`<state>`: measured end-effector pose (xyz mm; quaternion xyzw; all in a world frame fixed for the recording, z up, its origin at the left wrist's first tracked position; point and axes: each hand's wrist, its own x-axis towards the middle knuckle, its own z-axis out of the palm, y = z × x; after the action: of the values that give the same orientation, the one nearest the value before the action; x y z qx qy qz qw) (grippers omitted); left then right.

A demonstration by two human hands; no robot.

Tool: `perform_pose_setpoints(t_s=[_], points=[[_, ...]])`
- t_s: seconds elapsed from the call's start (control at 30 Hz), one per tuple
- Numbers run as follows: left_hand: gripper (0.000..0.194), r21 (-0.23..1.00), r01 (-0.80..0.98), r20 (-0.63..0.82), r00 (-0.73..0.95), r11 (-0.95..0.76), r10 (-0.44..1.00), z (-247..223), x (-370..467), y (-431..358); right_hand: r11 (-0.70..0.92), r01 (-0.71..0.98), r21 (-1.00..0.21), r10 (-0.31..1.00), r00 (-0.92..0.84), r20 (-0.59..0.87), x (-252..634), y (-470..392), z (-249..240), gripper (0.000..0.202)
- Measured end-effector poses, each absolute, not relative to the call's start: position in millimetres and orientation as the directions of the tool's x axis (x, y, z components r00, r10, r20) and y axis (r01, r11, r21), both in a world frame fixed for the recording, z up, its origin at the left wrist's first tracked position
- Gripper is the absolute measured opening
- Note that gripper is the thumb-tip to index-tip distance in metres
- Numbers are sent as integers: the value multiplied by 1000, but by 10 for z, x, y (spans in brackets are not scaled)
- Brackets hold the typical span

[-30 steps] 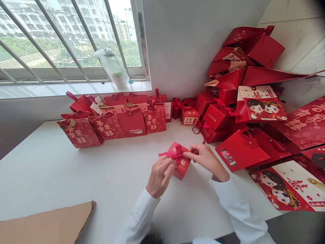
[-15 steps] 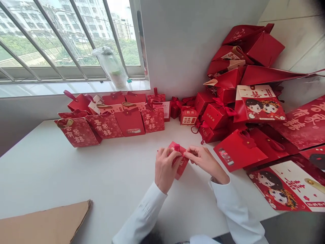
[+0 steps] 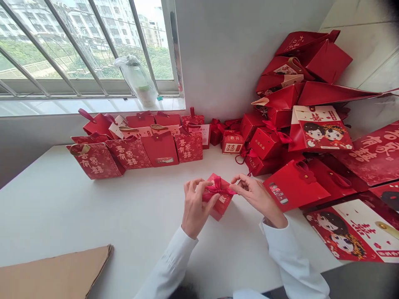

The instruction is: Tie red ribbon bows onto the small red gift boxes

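While a sheet of brown cardboard (image 3: 52,272) is lying toward the near left of the white table (image 3: 134,224), a gift bag printed with two cartoon faces (image 3: 352,230) is lying by the near right corner. Between them, right of the table's middle, a small red gift box (image 3: 220,209) is resting. The left hand (image 3: 193,211) is grasping the left side of the red ribbon bow (image 3: 218,187) between thumb and fingers; the right hand (image 3: 257,197) is touching the bow's right end with its fingertips, though I cannot tell whether it is gripping. A red bag with a clear window (image 3: 296,185) is lying toward the right edge. Along the far edge, red gift bags (image 3: 160,151) are standing in rows, and ribboned red boxes (image 3: 264,143) are clustering to their right, beside a heap of bags (image 3: 318,62) that is filling the far right corner. Beyond, a clear plastic bag (image 3: 137,77) is standing on the windowsill (image 3: 62,107).
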<state>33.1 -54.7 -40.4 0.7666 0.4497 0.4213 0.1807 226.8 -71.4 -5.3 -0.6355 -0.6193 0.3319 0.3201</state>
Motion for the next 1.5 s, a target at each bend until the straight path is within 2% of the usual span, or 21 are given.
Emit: perform_pose_setpoints(t_s=[0.07, 0.17, 0.3, 0.47, 0.73, 0.9, 1.03, 1.17, 1.3, 1.4, 1.5], points=[[17, 667, 535, 472, 235, -519, 850, -418, 299, -570, -6, 647, -763, 994, 84, 64, 2282, -661, -23, 27], [11, 684, 508, 485, 220, -524, 846, -440, 268, -593, 80, 692, -717, 987, 46, 155, 2234, -533, 8, 30], [10, 681, 516, 508, 179, -520, 843, -463, 235, -621, 117, 671, -732, 993, -57, 106, 2088, -384, -1, 22], [7, 680, 540, 486, 175, -496, 856, -496, 165, -714, 74, 595, -800, 997, -12, 83, 1971, -387, -54, 18], [12, 615, 568, 490, 269, -547, 829, -471, 138, -723, 111, 593, -797, 974, 95, 206, 1883, -454, -179, 18], [12, 618, 572, 434, 324, -539, 841, -414, 121, -728, 123, 615, -779, 963, 117, 244, 1804, -433, -265, 18], [14, 619, 611, 335, 363, -494, 869, -288, 102, -822, 142, 623, -769, 957, 112, 268, 1798, -443, -278, 18], [22, 675, 634, 145, 390, -379, 910, -155, 80, -917, 168, 616, -770, 952, 101, 288, 1827, -472, -244, 17], [28, 771, 601, -71, 412, -212, 908, -104, 60, -947, 205, 597, -776, 942, 94, 321, 1832, -492, -200, 16], [26, 830, 554, -242, 458, -62, 856, -123, 44, -949, 222, 551, -804, 941, 94, 324, 1822, -496, -177, 16], [32, 877, 474, -330, 472, 81, 818, -193, 49, -945, 213, 490, -845, 951, 95, 295, 1824, -489, -172, 17]])
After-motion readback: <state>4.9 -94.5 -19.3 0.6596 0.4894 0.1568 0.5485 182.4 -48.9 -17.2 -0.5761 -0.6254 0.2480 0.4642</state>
